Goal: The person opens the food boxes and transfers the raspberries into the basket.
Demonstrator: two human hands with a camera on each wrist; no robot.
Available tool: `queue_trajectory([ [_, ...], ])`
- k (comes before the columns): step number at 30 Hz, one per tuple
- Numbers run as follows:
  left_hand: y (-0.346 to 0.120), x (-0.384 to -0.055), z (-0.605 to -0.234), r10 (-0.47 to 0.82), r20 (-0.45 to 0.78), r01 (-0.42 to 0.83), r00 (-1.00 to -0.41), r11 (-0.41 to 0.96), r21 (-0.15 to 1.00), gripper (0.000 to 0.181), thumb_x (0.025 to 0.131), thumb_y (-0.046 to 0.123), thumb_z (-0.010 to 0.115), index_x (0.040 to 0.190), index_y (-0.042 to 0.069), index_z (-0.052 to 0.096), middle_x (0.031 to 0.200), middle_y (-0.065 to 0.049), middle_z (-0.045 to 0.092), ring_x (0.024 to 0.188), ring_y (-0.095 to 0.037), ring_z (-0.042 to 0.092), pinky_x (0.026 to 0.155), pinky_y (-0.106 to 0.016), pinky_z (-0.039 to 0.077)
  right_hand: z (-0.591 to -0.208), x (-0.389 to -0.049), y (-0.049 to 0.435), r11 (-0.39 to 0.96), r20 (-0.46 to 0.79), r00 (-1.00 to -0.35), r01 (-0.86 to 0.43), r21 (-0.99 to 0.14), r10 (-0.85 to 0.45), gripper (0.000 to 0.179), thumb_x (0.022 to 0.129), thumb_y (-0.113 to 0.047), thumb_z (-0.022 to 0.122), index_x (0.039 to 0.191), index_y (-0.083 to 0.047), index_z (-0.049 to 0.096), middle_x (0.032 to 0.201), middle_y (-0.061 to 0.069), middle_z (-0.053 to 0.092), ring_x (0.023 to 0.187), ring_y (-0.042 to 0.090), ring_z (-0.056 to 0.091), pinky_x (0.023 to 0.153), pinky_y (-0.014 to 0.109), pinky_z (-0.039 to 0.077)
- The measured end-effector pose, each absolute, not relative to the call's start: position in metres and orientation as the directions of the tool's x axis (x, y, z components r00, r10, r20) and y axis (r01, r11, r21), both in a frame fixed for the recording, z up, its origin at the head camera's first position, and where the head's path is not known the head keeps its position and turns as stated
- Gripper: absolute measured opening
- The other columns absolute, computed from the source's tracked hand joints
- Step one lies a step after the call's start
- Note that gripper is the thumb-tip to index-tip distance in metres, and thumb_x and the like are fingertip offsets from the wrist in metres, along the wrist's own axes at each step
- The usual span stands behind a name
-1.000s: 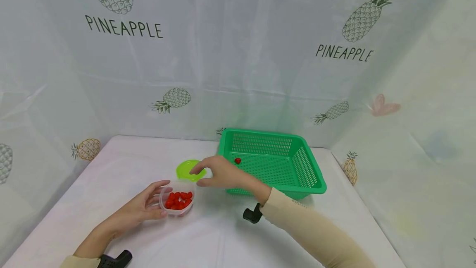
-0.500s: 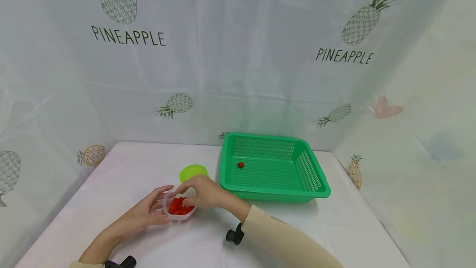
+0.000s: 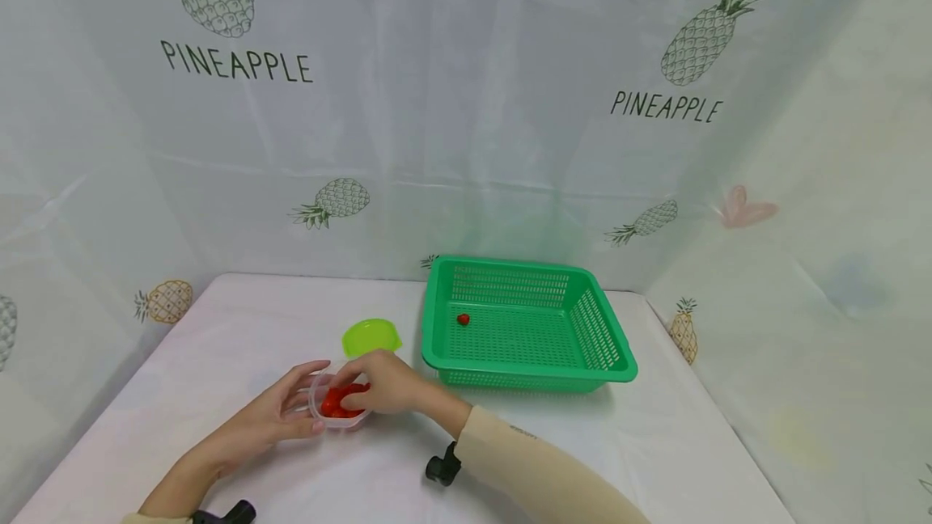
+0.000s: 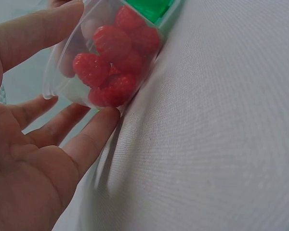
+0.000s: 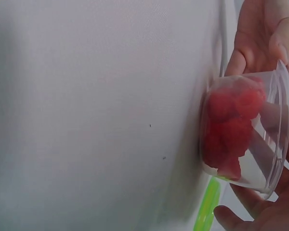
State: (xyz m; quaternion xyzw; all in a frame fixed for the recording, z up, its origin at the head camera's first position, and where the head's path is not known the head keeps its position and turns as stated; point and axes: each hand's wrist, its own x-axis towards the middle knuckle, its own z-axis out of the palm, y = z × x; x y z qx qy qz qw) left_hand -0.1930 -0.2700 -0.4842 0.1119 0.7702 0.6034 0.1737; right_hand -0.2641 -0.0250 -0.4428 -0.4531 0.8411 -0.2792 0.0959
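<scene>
- Lying inside the clear tub [image 3: 341, 423]: the red berries [image 4: 113, 43], a loose heap at its floor. Bumpy & roundish, no long axis worth noting; how each is turned, can't tell.
- Key relation: berries sit directly under the R hand [image 3: 387, 382], which comes in over the tub's right side. Its thumb & index reach down among them; whether they're pinching one, can't tell, heap & fingers overlap.
- R hand is the nearer one: fingertips at the berries, vs. L hand [image 3: 271, 412] outside the tub wall.
- L hand comes from the tub's left, curved round it, thumb on near side, fingers on far side, prob. steadying it. Tub upright on the bench [image 3: 240, 322].
- In the way: tub wall b/w L hand & berries; from above, only the R hand itself covers the heap.
- Just beyond the tub, a bit to its right: lime-green lid [image 3: 370, 336], flat on the bench, apart from the tub.
- Farther right of & beyond the tub: green basket [image 3: 524, 369], w/ one red piece [image 3: 463, 319] (berry, I'd guess) near its tub-side end. Basket's raised rim stands b/w tub & that piece.
- Well behind the tub: pineapple-print backdrop [image 3: 466, 144].
</scene>
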Motion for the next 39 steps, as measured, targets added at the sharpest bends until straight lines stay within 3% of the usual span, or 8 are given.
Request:
queue_trajectory([
  [7, -0.2704, -0.1928, -0.4829, 0.385, -0.127, -0.031, -0.914, 0.246, 0.969, 0.091, 0.098, 0.019, 0.077, 0.168, 0.018, 0.019, 0.166, -0.023, 0.03, 0.151, -0.049, 0.036, 0.103, -0.03, 0.055, -0.4496, -0.2625, -0.0301, 0.464, 0.088, -0.604, -0.69, -0.555, -0.792, 0.022, 0.097, -0.016, 0.078, 0.12, -0.016, 0.081, 0.111, -0.012, 0.078, 0.098, -0.003, 0.06, 0.08, 0.01, 0.048],
  [13, -0.2695, -0.1918, -0.481, 0.389, -0.13, -0.038, -0.912, 0.236, 0.971, 0.092, 0.098, 0.019, 0.077, 0.169, 0.017, 0.018, 0.166, -0.023, 0.028, 0.151, -0.048, 0.035, 0.102, -0.025, 0.054, -0.4504, -0.2611, -0.0315, 0.468, 0.07, -0.606, -0.677, -0.568, -0.793, 0.023, 0.099, -0.015, 0.077, 0.121, -0.017, 0.081, 0.094, -0.015, 0.074, 0.086, -0.005, 0.055, 0.073, 0.01, 0.048],
  [21, -0.2709, -0.1902, -0.481, 0.403, -0.12, -0.024, -0.907, 0.233, 0.972, 0.091, 0.098, 0.017, 0.076, 0.168, 0.016, 0.018, 0.168, -0.025, 0.028, 0.152, -0.05, 0.033, 0.099, -0.02, 0.051, -0.448, -0.2584, -0.032, 0.465, 0.025, -0.578, -0.681, -0.566, -0.816, 0.028, 0.1, -0.013, 0.075, 0.127, -0.017, 0.079, 0.109, -0.012, 0.075, 0.093, -0.003, 0.055, 0.076, 0.01, 0.047],
  [33, -0.2702, -0.1915, -0.4812, 0.382, -0.126, -0.034, -0.915, 0.239, 0.971, 0.092, 0.097, 0.018, 0.078, 0.168, 0.018, 0.02, 0.166, -0.023, 0.029, 0.151, -0.048, 0.035, 0.098, -0.02, 0.051, -0.4491, -0.261, -0.0307, 0.449, 0.049, -0.601, -0.647, -0.616, -0.798, 0.02, 0.098, -0.015, 0.079, 0.117, -0.019, 0.08, 0.096, -0.018, 0.074, 0.091, -0.009, 0.059, 0.081, 0.011, 0.048],
  [39, -0.2704, -0.1896, -0.4806, 0.383, -0.121, -0.028, -0.916, 0.241, 0.97, 0.091, 0.097, 0.018, 0.077, 0.168, 0.017, 0.02, 0.166, -0.023, 0.028, 0.151, -0.049, 0.035, 0.098, -0.02, 0.051, -0.4512, -0.2605, -0.0326, 0.446, 0.066, -0.614, -0.638, -0.628, -0.787, 0.017, 0.097, -0.016, 0.08, 0.114, -0.018, 0.08, 0.096, -0.012, 0.078, 0.088, -0.009, 0.059, 0.078, 0.011, 0.049],
])
